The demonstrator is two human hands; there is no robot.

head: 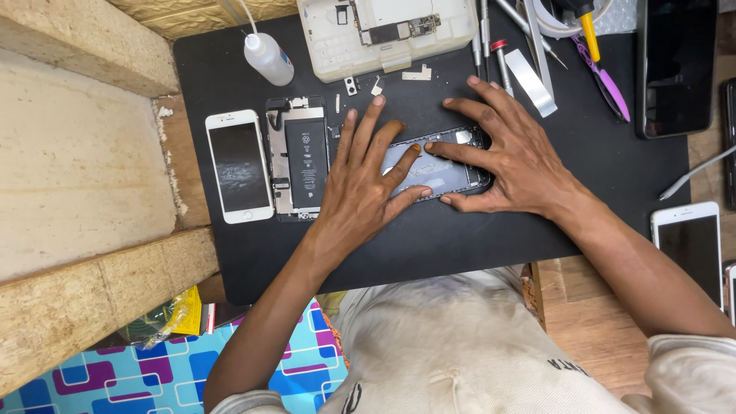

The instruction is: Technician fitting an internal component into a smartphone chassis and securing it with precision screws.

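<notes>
A dark phone body [448, 170] lies face up in the middle of the black work mat [429, 238]. My left hand [360, 184] rests on its left end, fingers spread, thumb and forefinger pressing its edge. My right hand [510, 157] lies flat over its right end, with the forefinger stretched across the panel and the thumb on the near edge. Left of my hands sits an opened phone [299, 157] with its black battery showing. Beside that lies a white phone screen [238, 165].
A white parts tray [387, 34] with a circuit board stands at the mat's far edge, a small white squeeze bottle [267, 57] to its left. Screwdrivers, tweezers and a purple pry tool [609, 84] lie at the far right. More phones [690, 245] rest to the right. Small screws and brackets [418, 74] lie near the tray.
</notes>
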